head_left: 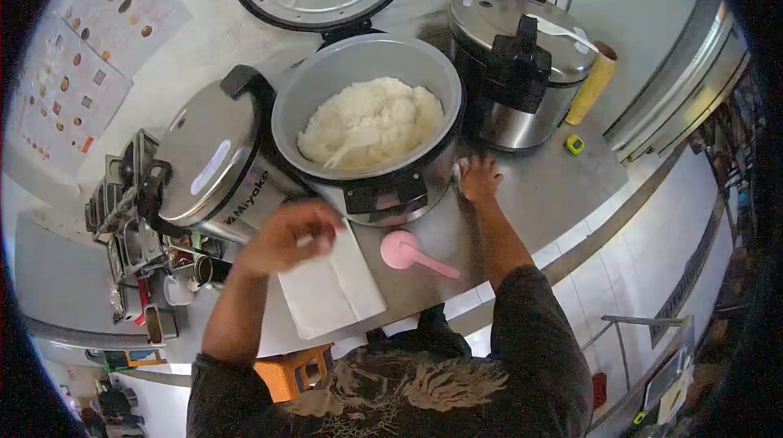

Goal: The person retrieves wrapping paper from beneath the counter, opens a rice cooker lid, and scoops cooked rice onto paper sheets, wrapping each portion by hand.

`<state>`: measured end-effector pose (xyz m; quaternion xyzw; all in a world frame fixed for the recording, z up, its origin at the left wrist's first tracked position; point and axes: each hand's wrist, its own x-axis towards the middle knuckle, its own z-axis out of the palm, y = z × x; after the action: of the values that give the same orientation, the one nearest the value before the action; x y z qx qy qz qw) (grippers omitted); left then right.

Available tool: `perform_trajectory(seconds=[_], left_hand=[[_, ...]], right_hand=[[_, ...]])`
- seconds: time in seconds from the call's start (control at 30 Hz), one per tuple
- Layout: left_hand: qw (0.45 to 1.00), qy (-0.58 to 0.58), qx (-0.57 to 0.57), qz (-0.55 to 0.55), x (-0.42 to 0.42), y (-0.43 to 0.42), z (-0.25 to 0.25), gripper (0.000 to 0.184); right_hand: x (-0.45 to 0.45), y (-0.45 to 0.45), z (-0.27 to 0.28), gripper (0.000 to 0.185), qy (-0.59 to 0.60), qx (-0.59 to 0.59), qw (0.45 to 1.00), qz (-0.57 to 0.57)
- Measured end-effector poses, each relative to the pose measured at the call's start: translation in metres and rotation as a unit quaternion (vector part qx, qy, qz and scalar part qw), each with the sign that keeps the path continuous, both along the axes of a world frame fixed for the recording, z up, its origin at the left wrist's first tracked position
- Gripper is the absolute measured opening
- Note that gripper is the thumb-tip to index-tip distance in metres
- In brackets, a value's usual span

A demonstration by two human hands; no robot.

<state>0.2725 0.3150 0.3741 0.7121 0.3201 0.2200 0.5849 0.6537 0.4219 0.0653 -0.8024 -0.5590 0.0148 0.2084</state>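
Note:
An open rice cooker (285, 124) stands before me, with cooked white rice (383, 112) in its pot. A white rice paddle (352, 147) lies on the rice. My left hand (294, 238) is over a stack of white paper (334, 287), blurred, its fingers loosely curled and apart, with nothing visible in them. My right hand (479, 179) presses down on the counter at the cooker's right side. A bit of white cloth or tissue (457, 170) shows at its fingers, mostly hidden. Between the hands lies a pink scoop (400, 250), its handle pointing to the lower right.
Closed cookers stand on both sides, a Miyako cooker (208, 152) at left and another cooker (522, 38) at right. A yellow roll (591, 86) and a small yellow-green device (575, 144) are on the right. An orange stool (285, 373) is below the counter (546, 210).

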Motion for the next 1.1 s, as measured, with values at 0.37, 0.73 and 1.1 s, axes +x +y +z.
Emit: perform_trajectory(seconds=[0.37,0.73,1.1], left_hand=[[0.667,0.618,0.406,-0.088,0.087,0.181,-0.032,0.026],[0.676,0.556,0.479,0.069,0.032,0.165,0.012,0.019],[0.808,0.302,0.287,0.417,-0.023,0.015,-0.01,0.013]], right_hand=[[-0.096,-0.207,0.049,0.041,0.207,-0.008,0.914,0.348],[-0.025,-0.141,0.326,0.042,0.111,0.096,0.912,0.383],[-0.146,0.071,0.299,0.025,-0.375,-0.246,0.793,0.412]])
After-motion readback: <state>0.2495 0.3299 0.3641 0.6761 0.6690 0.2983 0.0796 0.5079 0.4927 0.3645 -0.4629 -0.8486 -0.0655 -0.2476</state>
